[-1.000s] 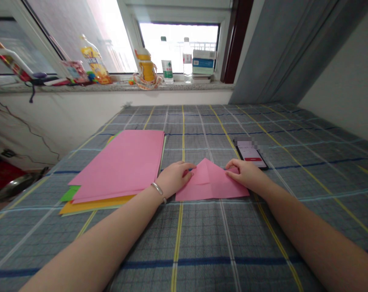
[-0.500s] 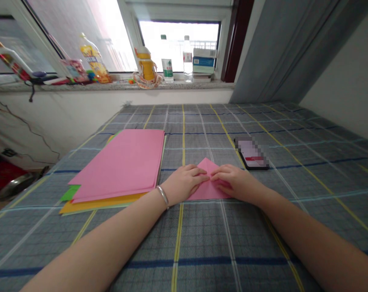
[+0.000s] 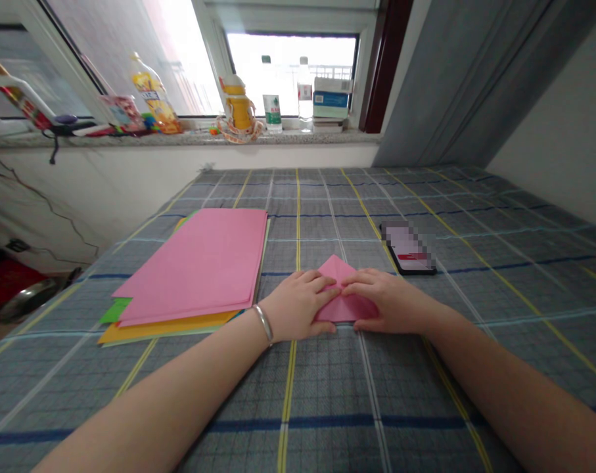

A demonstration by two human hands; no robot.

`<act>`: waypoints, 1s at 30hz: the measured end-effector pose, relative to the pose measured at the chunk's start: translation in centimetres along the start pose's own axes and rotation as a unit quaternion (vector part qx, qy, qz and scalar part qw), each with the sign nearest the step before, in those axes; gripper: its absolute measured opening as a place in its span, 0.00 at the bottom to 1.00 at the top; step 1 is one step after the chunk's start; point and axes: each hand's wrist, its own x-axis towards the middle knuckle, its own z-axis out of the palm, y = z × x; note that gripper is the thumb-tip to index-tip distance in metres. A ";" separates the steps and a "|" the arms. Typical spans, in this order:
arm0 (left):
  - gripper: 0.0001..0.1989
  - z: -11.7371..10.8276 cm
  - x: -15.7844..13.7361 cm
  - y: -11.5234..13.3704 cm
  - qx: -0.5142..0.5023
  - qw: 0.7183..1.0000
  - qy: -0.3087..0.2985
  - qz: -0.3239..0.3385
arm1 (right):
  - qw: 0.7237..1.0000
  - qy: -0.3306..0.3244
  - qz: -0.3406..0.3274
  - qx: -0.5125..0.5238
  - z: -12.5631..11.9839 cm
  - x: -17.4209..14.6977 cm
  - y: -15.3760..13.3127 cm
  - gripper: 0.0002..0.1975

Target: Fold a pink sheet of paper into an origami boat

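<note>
A small folded sheet of pink paper (image 3: 345, 310) lies on the checked cloth before me, its pointed end away from me and crease lines meeting near its middle. My left hand (image 3: 302, 303), a silver bangle at the wrist, covers the left side. Its fingertips press on the paper while the thumb rests at the near edge. From the other side my right hand (image 3: 391, 301) grips the paper likewise, fingers on top and thumb by the near edge. The two sets of fingertips almost meet at the centre. Both side corners are hidden under the hands.
A stack of coloured paper (image 3: 199, 269), pink on top, lies to the left. A phone (image 3: 410, 249) rests at the right beyond my right hand. Bottles, a yellow flask (image 3: 238, 108) and boxes (image 3: 331, 98) line the windowsill. A grey curtain (image 3: 440, 79) hangs at the right.
Both thumbs have moved toward me, down to the paper's near edge, and away from the other fingers. My hands now cover the paper's near corners. The paper has stayed in place.
</note>
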 end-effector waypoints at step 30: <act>0.12 1.1 0.9 -1.7 -0.031 0.985 0.050 -0.163 | 0.976 0.045 0.102 -0.186 1.2 1.8 0.2 0.10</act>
